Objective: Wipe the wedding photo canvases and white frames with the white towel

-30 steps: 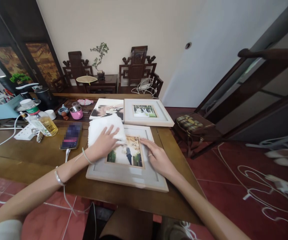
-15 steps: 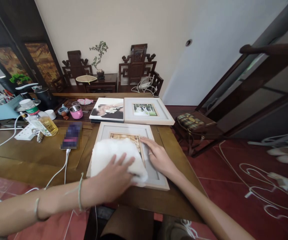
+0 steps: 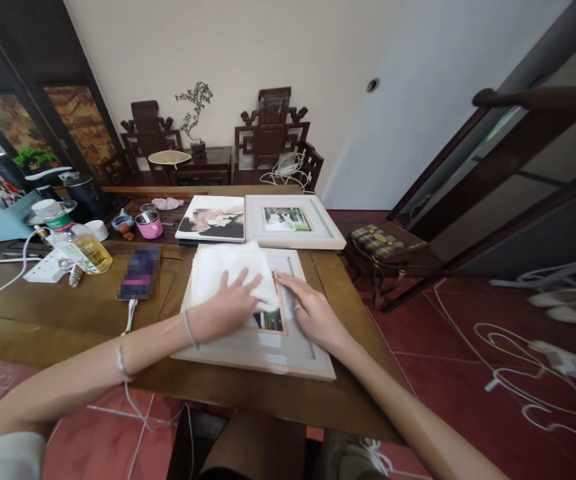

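Note:
A white cloth (image 3: 233, 267) lies over the upper left part of a light wooden picture frame (image 3: 263, 363) on the table. My left hand (image 3: 228, 307) presses flat on the cloth with its fingers spread. Below the cloth's lower edge, part of the framed photo (image 3: 272, 320) shows; the rest is covered. My right hand (image 3: 313, 310) rests on the right side of the frame, fingers stretched out and holding nothing. Just behind stand a second framed photo (image 3: 288, 219) and a white-edged photo panel (image 3: 213, 220), side by side.
Left on the wooden table (image 3: 338, 293) are a phone (image 3: 139, 272) on a cable, a bottle of yellow liquid (image 3: 75, 240), a power strip (image 3: 45, 267) and a pink cup (image 3: 149, 225). A plaid bag (image 3: 381, 243) sits on a chair at right. Cables (image 3: 508, 377) lie on the red floor.
My left hand has slid the cloth away from me, up the frame, uncovering the lower part of the photo and covering its top. My right hand has stayed on the frame's right side.

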